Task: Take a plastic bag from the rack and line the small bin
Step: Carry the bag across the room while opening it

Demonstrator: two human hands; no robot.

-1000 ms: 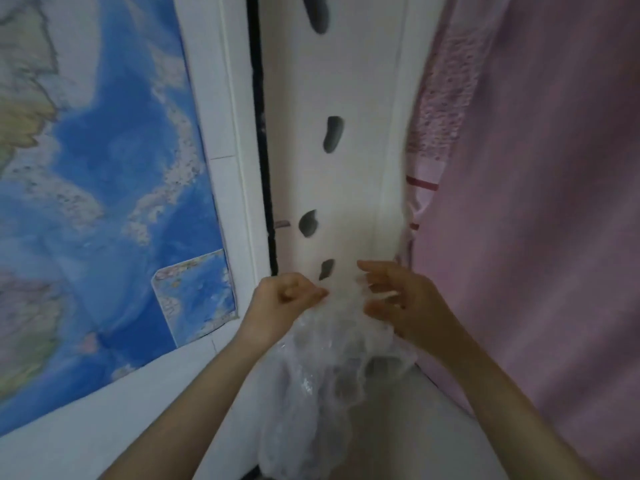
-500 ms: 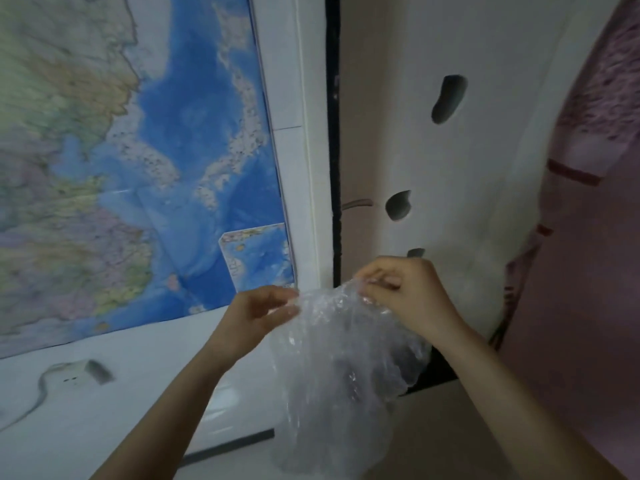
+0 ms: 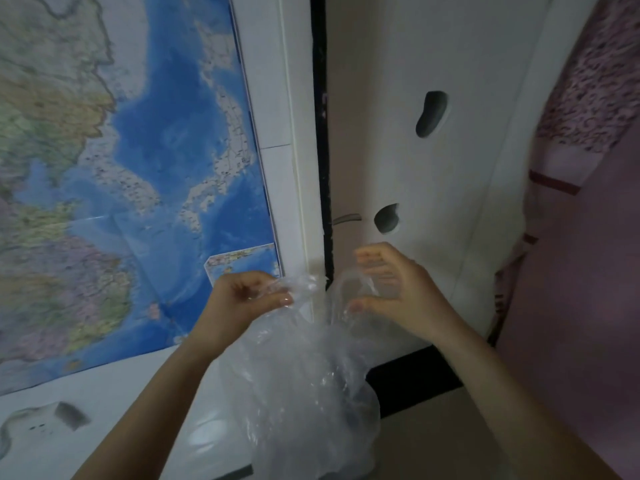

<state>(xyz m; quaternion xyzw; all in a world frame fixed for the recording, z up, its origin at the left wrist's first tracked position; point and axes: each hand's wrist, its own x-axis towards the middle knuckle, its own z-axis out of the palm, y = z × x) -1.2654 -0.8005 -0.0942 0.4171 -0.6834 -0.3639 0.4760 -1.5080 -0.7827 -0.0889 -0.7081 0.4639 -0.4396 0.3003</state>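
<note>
A clear, crinkled plastic bag (image 3: 304,386) hangs in front of me, held at its top edge by both hands. My left hand (image 3: 242,303) pinches the left part of the rim between thumb and fingers. My right hand (image 3: 391,292) holds the right part, with its fingers curled through a loop of the plastic. The two hands are a short way apart and the top of the bag is spread between them. The small bin is not in view, and no rack can be made out.
A large wall map (image 3: 121,188) covers the left. A white door frame (image 3: 291,150) and a white panel with dark cut-out holes (image 3: 431,114) stand straight ahead. Pink fabric (image 3: 585,237) hangs on the right. A white socket with a cable (image 3: 38,424) sits low left.
The view has swung left and down, bringing more of the map in. My hands have drawn apart, spreading the top of the bag, which was bunched between them before.
</note>
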